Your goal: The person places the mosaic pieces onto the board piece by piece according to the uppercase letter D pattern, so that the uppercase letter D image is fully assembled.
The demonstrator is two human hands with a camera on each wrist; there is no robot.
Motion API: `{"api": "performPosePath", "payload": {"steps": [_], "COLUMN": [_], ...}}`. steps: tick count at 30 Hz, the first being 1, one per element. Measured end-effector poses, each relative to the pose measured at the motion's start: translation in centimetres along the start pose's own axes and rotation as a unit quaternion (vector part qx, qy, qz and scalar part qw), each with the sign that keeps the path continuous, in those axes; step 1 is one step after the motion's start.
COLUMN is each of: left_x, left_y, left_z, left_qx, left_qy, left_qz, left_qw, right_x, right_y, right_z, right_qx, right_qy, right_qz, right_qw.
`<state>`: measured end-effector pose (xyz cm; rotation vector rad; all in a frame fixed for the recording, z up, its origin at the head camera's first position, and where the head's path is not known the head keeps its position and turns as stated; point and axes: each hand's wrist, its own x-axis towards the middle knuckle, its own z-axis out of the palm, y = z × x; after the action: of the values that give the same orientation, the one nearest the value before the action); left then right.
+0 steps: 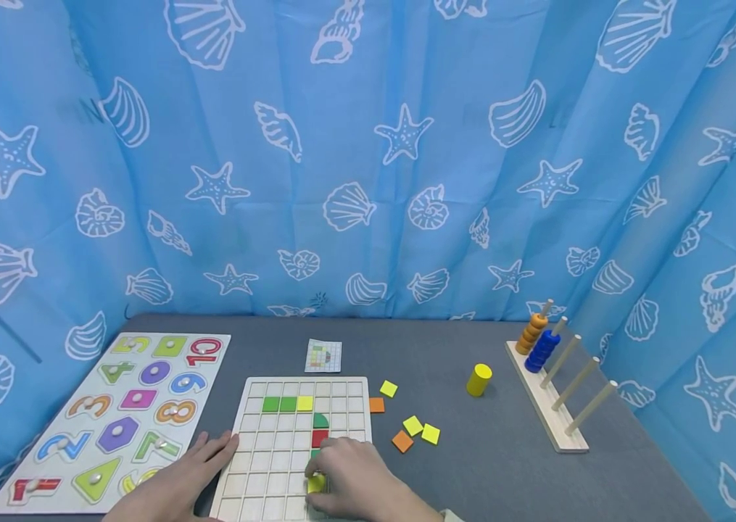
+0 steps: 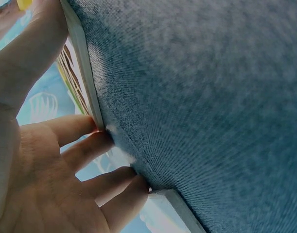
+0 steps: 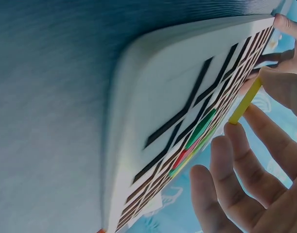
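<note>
A pale wooden grid board lies on the table. My right hand is over its lower part and pinches a yellow square tile between thumb and fingertips. In the right wrist view this tile is tilted, above the grid. Set in the board are two green squares, a yellow square, a green rounded piece and a red square. Another green piece is partly hidden by the right hand. With fingers extended, my left hand rests at the board's left edge.
Loose yellow tiles and orange tiles lie right of the board. A small pattern card is behind it. Number puzzle at left; yellow cylinder and peg stacker at right. A blue curtain hangs behind.
</note>
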<state>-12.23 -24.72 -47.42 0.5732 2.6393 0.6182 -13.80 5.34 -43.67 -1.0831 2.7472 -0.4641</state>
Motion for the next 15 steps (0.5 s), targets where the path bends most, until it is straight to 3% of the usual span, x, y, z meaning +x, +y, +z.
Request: {"api": "performPosePath", "payload": {"steps": [9, 15], "left_x": [0.1, 0.1], "left_y": [0.0, 0.0], "left_z": [0.1, 0.1], "left_qx": [-0.015, -0.002], "left_qy": [0.000, 0.001], "left_qz": [-0.021, -0.007], "left_qw": [0.9997, 1.0000], "right_x": [1.6, 2.2], "right_y": [-1.6, -1.8], "right_z": [1.0, 1.6], "right_qx": [-0.054, -0.079], "right_qy": [0.009, 0.027], "right_qz": [-0.021, -0.022], "right_qw": [0.9983, 0.9963]}}
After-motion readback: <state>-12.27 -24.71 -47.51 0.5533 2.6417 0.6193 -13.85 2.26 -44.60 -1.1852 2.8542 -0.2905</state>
